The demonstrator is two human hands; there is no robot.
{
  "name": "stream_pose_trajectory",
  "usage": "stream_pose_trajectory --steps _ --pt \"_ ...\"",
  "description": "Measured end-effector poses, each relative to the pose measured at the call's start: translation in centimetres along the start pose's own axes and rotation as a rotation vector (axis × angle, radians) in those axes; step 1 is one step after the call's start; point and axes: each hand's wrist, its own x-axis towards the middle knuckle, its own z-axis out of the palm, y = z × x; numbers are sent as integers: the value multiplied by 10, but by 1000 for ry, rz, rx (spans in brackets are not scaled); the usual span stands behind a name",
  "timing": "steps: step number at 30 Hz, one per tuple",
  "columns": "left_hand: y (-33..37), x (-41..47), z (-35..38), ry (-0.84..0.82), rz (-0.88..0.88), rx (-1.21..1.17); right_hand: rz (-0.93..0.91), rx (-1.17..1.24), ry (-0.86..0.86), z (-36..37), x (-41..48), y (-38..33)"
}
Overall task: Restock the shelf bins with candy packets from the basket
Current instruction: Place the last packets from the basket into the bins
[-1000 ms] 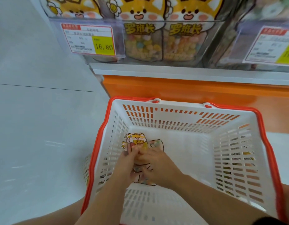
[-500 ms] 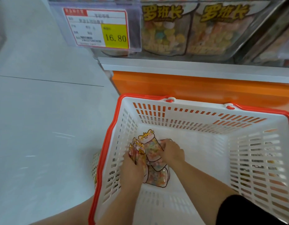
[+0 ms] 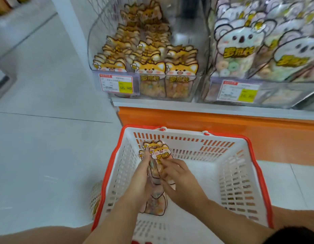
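Observation:
A white basket with an orange rim [image 3: 115, 155] stands on the floor below the shelf. Inside it, both my hands hold a small bunch of fox-shaped candy packets [image 3: 159, 153] upright, their heads sticking out above my fingers. My left hand [image 3: 144, 182] grips the bunch from the left, and my right hand [image 3: 181, 182] grips it from the right. Up on the shelf, a clear bin [image 3: 195, 88] holds several rows of the same fox packets [image 3: 149, 55].
Right of the fox bin stands a clear bin of koala-shaped packets [image 3: 240, 50]. Price tags [image 3: 116, 84] hang on the bin fronts. An orange shelf base [image 3: 223, 124] runs behind the basket. Light floor tiles [image 3: 47, 147] lie to the left.
The view has tilted up, bringing the shelf bins into sight. My hands have gathered the packets together and lifted them upright off the basket floor.

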Motion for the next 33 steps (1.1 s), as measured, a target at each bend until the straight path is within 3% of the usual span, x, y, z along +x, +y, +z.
stream_pose_trajectory --steps 6,10,11,13,15,19,25,30,33 --pt "35 -52 33 -147 196 208 -48 120 -20 -79 11 -62" --pt "58 -84 50 -245 266 294 27 90 245 -145 31 -87" --pt "64 -93 55 -271 300 359 67 74 217 -166 39 -93" --pt "78 -113 63 -340 357 517 194 103 -65 -206 53 -108" --pt "95 -131 68 -371 424 709 175 15 -344 -237 62 -124" --pt "128 -154 70 -419 567 952 -2 -257 -467 -265 74 -162" --pt "190 -170 81 -323 888 872 -109 -160 -266 -284 105 -206" --pt "228 -146 88 -30 1152 972 -141 -419 52 -276 140 -211" --pt "259 -120 86 153 1173 1137 -116 -677 203 -275 165 -201"
